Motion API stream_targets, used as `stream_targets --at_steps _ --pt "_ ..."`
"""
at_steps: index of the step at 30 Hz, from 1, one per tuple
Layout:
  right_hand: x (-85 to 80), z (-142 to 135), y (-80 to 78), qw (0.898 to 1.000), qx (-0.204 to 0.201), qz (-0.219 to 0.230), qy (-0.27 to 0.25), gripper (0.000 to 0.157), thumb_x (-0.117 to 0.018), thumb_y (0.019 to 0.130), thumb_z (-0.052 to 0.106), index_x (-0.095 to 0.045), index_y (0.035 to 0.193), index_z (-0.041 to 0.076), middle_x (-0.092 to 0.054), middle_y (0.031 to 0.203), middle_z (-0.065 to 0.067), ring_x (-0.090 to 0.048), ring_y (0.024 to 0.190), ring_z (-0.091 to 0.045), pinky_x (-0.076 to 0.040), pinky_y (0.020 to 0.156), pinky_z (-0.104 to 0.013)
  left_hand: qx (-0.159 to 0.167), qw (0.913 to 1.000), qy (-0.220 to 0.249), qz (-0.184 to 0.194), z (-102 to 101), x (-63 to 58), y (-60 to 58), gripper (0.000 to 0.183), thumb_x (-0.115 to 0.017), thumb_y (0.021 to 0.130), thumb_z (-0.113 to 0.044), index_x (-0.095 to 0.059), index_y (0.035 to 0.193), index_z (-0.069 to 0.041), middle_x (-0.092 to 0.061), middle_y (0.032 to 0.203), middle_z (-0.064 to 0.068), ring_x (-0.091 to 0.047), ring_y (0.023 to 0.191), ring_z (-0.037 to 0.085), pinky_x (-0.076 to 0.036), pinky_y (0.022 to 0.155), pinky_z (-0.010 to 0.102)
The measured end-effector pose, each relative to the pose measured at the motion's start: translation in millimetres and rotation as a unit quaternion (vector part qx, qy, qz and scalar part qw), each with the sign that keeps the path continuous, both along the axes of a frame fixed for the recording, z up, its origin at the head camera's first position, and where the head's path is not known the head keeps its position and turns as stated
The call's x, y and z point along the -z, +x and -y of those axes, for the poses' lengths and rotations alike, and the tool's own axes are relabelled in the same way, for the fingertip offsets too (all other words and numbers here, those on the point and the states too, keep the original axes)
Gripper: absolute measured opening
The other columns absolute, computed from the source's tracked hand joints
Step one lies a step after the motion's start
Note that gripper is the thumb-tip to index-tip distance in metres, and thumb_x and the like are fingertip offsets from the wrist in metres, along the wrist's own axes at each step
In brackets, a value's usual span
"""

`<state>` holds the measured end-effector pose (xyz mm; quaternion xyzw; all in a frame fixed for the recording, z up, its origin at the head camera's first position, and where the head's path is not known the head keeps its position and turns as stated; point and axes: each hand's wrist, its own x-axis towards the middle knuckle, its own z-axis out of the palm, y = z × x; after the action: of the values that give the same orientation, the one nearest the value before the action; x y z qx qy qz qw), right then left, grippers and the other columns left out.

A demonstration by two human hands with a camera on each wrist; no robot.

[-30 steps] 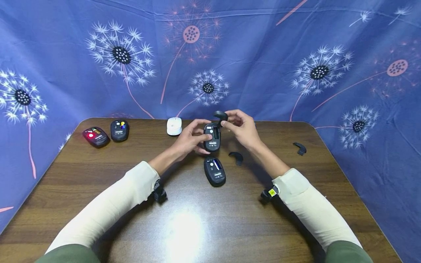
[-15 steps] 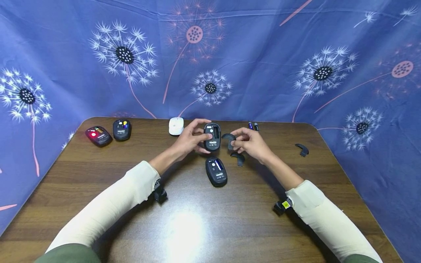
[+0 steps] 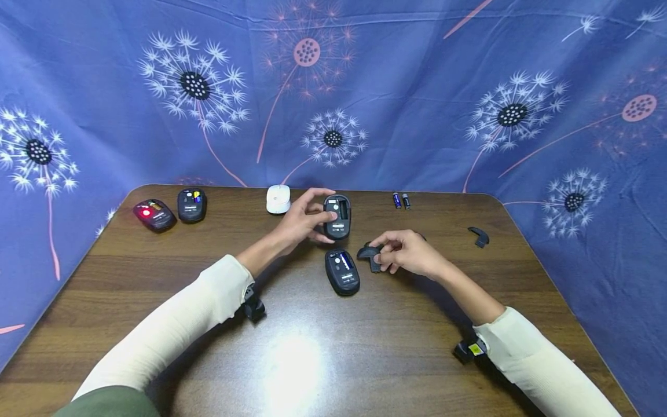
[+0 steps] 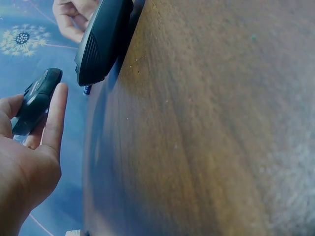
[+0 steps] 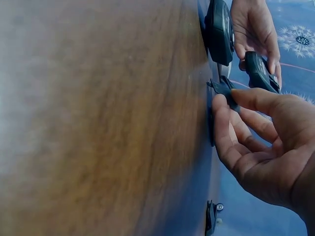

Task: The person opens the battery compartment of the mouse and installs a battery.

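My left hand (image 3: 304,219) holds a black computer mouse (image 3: 340,229) upside down, thumb on its underside and fingers around its far side. The battery slot of this mouse is uncovered and dark inside. My right hand (image 3: 409,253) pinches a black curved battery cover (image 3: 369,253) between thumb and fingertips, low over the table; the right wrist view also shows the cover (image 5: 225,91) at the fingertips. Just left of it a second black mouse (image 3: 345,281) lies underside up with a blue battery in its slot. A dark edge (image 3: 420,236) of another piece shows behind my right hand.
Two small batteries (image 3: 397,200) lie at the back edge, right of centre. Another black cover (image 3: 479,237) rests at the far right. At the back left are a mouse with a red light (image 3: 154,216), a black mouse (image 3: 191,206) and a white mouse (image 3: 278,199).
My right hand has moved away from the mouse in my left hand, toward me and to the right, with a cover in its fingers. The batteries have come into view. The left hand stays put.
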<state>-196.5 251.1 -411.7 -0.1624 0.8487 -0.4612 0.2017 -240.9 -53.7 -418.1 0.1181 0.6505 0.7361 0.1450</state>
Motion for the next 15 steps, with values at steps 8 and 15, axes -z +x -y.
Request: stream_targets --at_steps 8,15 --pt "-3.1 -8.8 12.5 0.999 -0.030 0.012 0.033 0.036 -0.079 0.102 0.008 -0.075 0.135 -0.006 -0.081 0.089 -0.015 -0.077 0.077 -0.022 -0.073 0.065 -0.035 0.003 1.0000 0.003 0.000 -1.2 -0.5 1.0 0.062 -0.071 0.108 0.002 -0.051 0.164 -0.016 -0.070 0.125 0.023 -0.078 0.087 0.026 -0.077 0.076 0.053" --pt "-2.0 -10.5 18.4 0.997 -0.032 0.014 0.066 0.034 -0.084 0.101 0.015 -0.079 0.131 -0.001 -0.078 0.083 -0.009 -0.073 0.074 -0.020 -0.069 0.061 -0.032 0.004 1.0000 0.002 -0.002 -1.2 0.0 1.5 0.064 -0.070 0.108 0.001 -0.047 0.167 -0.012 -0.069 0.129 0.026 -0.079 0.087 0.026 -0.077 0.075 0.053"
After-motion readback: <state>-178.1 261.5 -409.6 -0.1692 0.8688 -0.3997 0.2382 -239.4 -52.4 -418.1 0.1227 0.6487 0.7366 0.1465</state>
